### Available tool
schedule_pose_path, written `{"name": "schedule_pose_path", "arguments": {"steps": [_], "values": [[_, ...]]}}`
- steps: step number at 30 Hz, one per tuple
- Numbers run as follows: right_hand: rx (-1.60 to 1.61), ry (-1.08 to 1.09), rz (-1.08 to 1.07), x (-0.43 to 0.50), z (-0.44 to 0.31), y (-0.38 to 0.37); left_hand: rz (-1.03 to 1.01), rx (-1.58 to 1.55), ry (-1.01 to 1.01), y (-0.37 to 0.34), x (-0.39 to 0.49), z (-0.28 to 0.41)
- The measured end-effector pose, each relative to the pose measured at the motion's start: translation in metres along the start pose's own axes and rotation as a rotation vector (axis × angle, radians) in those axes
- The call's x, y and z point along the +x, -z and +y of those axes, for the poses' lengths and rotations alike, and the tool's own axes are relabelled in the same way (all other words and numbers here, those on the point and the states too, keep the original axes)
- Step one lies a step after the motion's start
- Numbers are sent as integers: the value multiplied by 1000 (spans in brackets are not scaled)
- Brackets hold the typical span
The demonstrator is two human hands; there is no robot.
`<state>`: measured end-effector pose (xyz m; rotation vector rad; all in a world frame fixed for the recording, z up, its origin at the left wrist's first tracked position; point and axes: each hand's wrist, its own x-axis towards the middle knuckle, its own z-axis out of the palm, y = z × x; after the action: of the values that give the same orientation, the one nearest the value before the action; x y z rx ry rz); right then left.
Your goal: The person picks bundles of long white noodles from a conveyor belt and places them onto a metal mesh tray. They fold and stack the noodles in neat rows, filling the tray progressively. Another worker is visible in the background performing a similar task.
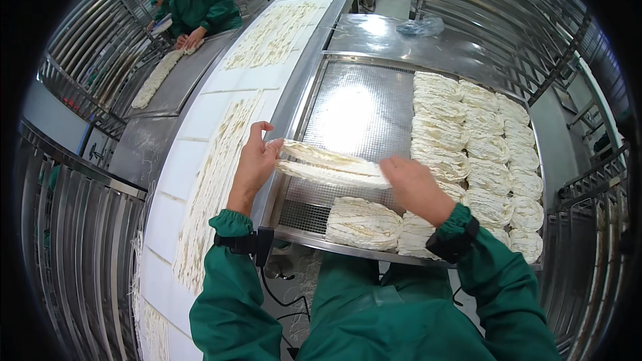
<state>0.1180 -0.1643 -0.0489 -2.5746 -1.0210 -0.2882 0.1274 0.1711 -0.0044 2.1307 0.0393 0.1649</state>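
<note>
Between my two hands a looped bundle of pale noodles (pixel 333 165) is stretched sideways above a wire-mesh tray (pixel 321 110). My left hand (pixel 257 165) grips the bundle's left end near the tray's left rim, index finger raised. The other end is in my right hand (pixel 414 185), which is slightly blurred, its fingertips hidden. Below the bundle, a folded noodle portion (pixel 363 223) lies at the tray's near edge. Several more noodle portions (pixel 486 148) fill the tray's right side in rows.
A white conveyor belt (pixel 241 77) carrying flat noodle strands (pixel 220 180) runs along my left. Across it, a person (pixel 205 5) handles noodles at a metal table (pixel 180 77). A clear plastic bag (pixel 420 26) lies on the steel surface beyond the tray. Metal racks (pixel 491 15) stand around.
</note>
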Motion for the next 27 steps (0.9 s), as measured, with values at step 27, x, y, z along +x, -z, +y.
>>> {"name": "schedule_pose_path", "arguments": {"steps": [27], "values": [[152,27,-222,-66,12,15,-251,318,-562,-147,-35,-28]]}}
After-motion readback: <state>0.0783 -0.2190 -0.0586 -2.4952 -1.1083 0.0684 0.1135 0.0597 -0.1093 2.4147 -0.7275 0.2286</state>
